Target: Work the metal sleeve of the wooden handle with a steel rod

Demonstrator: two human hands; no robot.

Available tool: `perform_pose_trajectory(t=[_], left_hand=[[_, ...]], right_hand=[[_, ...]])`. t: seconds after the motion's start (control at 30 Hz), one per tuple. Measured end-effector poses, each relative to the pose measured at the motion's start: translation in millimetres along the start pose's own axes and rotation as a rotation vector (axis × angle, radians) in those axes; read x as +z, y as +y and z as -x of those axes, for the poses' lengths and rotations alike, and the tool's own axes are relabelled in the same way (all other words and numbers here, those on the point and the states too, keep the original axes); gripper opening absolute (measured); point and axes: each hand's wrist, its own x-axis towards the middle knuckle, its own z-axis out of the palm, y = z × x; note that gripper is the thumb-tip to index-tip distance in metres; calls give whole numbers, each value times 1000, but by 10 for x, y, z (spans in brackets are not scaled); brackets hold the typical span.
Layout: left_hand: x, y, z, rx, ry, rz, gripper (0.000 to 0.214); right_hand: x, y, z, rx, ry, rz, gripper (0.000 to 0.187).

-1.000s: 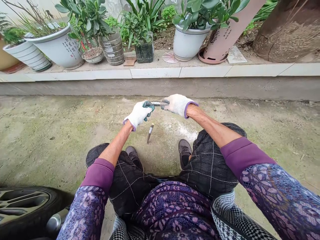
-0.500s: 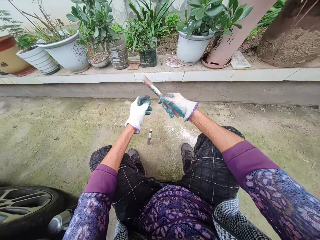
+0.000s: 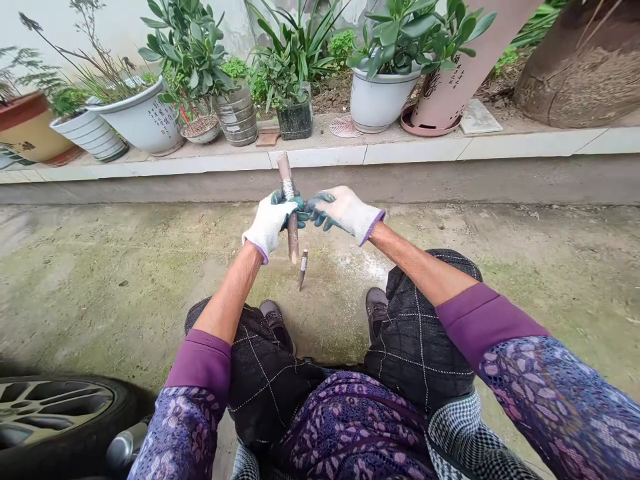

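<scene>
Here the left hand (image 3: 267, 223) grips an upright rod (image 3: 285, 172), right hand (image 3: 345, 210) alongside.

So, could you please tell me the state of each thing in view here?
Rusty rod: near upright, held off the ground.
Left hand: gloved, shut round the rod.
Right hand: gloved, fingers spread, beside the rod.
Short stake: standing tilted on the ground, untouched.

Rod (image 3: 286, 170) passed from right hand (image 3: 345, 210) to left hand (image 3: 270, 225), turned upright
</scene>
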Motion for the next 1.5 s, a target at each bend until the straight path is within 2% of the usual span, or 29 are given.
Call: perform_pose_trajectory(t=[0.07, 0.13, 0.2, 0.3, 0.37, 0.4, 0.53, 0.6, 0.7, 0.83, 0.93, 1.03, 1.1, 1.17, 1.27, 1.4, 1.5], left_hand=[[-52, 58, 57, -50, -136, -13, 30], [-68, 105, 104, -68, -264, -27, 28], [-61, 140, 126, -52, -340, -41, 26], [-64, 175, 113, -41, -395, -84, 31], [-99, 195, 96, -56, -409, -123, 35], [-125, 203, 90, -63, -401, -142, 37], [-243, 178, 69, -67, -292, -246, 41], [-282, 110, 38, -52, -227, -335, 41], [-290, -53, -59, -5, -145, -580, 34], [-202, -258, -220, 101, -115, -1103, 18], [-88, -342, -253, 25, -219, -1437, 23], [13, -386, -178, -36, -406, -1582, 28], [39, -390, -95, -14, -497, -1500, 26], [14, -361, -8, -10, -517, -1341, 22], [-104, -272, 112, -33, -495, -1175, 21], [-267, -163, 206, -44, -461, -1067, 26], [-331, -134, 184, 0, -354, -908, 31]], right_hand=[[-101, 39, -57, -59, 96, 2, 14], [-121, 84, -112, -102, 116, -5, 19], [-68, 116, -143, -72, 47, -72, 18], [39, 123, -127, 15, -164, -255, 13], [62, 104, -76, 44, -252, -315, 8], [54, 88, -41, 49, -249, -307, 6], [-53, -23, 159, 91, -113, -150, 10], [-112, -89, 272, 116, -114, -67, 11], [-165, -150, 390, 85, -177, 67, 16], [-180, -114, 381, -12, -189, 204, 19], [-192, -2, 269, -65, -138, 304, 22], [-205, 164, 107, -144, -113, 472, 21], [-201, 277, -3, -184, -110, 563, 20], [-183, 358, -88, -179, -133, 581, 22], [-140, 375, -132, -109, -185, 453, 23], [-75, 247, -66, 62, -262, 290, 21], [-40, 147, 1, 149, -238, 236, 20]])
